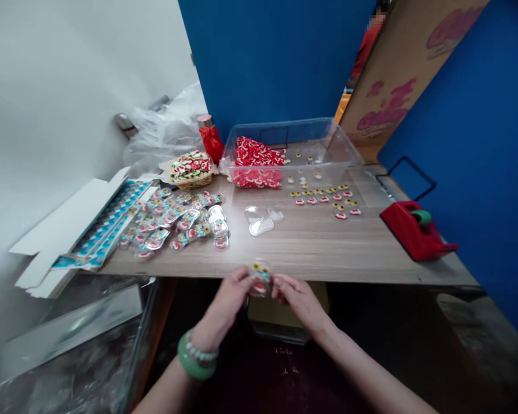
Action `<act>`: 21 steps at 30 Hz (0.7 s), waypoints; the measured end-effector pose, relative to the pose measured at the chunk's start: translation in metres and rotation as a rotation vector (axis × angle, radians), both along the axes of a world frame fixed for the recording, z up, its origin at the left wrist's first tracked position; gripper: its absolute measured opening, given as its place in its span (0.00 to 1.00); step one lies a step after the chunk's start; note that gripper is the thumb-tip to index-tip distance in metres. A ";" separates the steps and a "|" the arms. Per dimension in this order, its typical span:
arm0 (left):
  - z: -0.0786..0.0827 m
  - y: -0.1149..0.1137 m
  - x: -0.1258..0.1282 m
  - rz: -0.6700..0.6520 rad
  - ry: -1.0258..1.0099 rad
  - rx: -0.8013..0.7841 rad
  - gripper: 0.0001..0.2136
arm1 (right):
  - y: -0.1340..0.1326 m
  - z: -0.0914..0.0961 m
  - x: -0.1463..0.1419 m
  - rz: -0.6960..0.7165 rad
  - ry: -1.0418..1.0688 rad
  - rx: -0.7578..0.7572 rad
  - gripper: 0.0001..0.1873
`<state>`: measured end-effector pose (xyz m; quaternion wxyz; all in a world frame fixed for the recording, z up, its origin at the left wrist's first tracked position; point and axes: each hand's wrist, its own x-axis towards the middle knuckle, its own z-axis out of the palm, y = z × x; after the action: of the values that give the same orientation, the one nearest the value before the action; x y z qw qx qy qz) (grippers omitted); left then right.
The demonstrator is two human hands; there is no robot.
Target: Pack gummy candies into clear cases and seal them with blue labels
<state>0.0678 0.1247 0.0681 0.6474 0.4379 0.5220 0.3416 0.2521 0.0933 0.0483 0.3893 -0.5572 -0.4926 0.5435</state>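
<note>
Both hands meet just past the near edge of the wooden surface, below its rim. The left hand, with a green bangle at the wrist, and the right hand each have their grip closed, fingertips pinched, on opposite sides of one small clear packet. It holds yellow, blue and red pieces and sits right at the surface's front edge.

The strip of surface straight ahead of the hands is bare as far as the empty clear shells near the middle. To the left, a loose pile of filled packets spreads towards a white carton that overhangs the left edge. Behind the pile stands a small basket of red, white and green pieces.

At the back, a clear plastic bin holds red-and-white pieces, with rows of small pieces laid out just in front of it. A red tape dispenser sits close to the right edge, well apart from the hands.
</note>
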 end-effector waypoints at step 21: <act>0.020 0.149 -0.075 0.188 1.523 0.944 0.17 | 0.082 -0.008 0.016 0.209 -1.254 0.659 0.08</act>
<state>-0.0068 0.2736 0.0882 -0.1516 0.7215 0.6485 0.1893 0.2682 0.1755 0.0406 0.1268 -0.5682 -0.8128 -0.0219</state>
